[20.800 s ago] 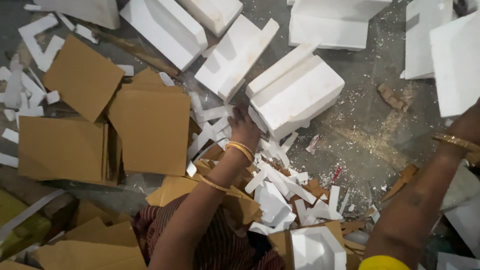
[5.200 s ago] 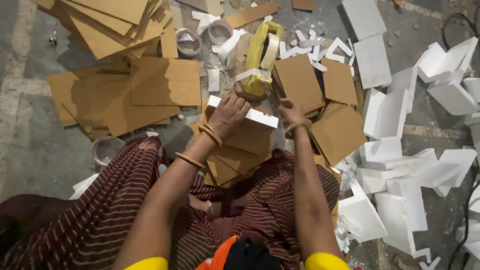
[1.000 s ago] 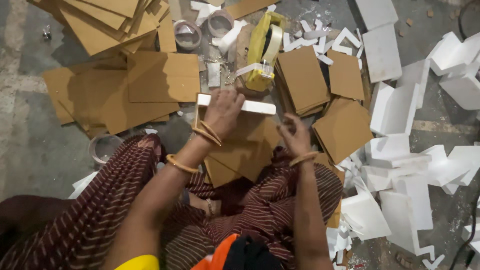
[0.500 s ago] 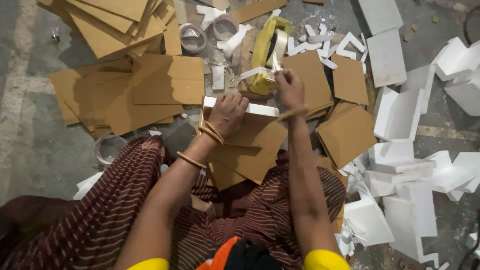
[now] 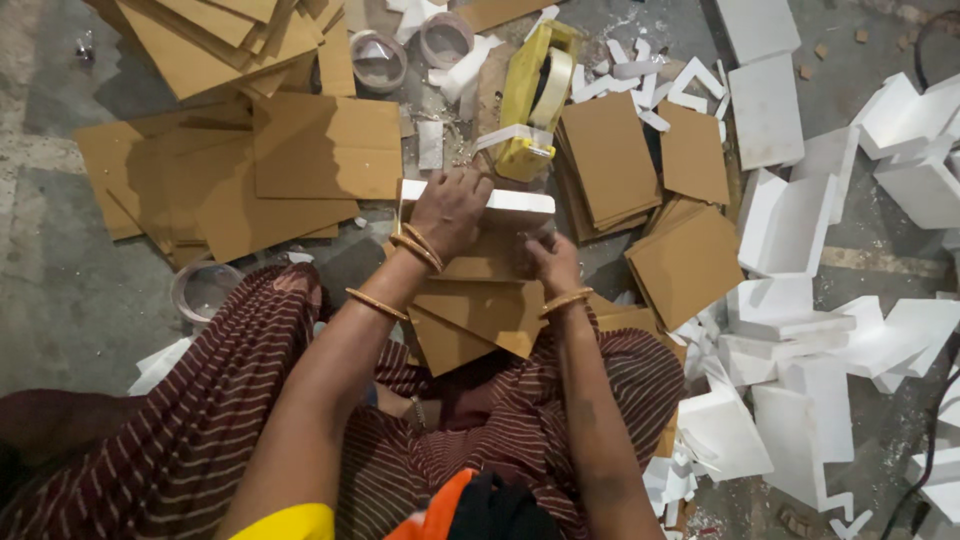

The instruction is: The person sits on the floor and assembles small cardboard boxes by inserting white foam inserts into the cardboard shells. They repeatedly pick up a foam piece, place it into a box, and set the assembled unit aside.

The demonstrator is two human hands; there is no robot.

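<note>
down low, left hand (image 5: 452,208) fingers clamped atop white foam block (image 5: 510,208), right hand (image 5: 552,262) fingers pinching its near edge

Your left hand (image 5: 452,208) covers the middle of the white foam block (image 5: 520,206), so you cannot see how the grip closes beneath the palm. Your right hand (image 5: 553,262) hides its fingertips against the brown cardboard sheet (image 5: 487,268). The stack of brown cardboard sheets (image 5: 215,35) and the white foam slabs (image 5: 925,150) are cut off at the frame's edges.
</note>
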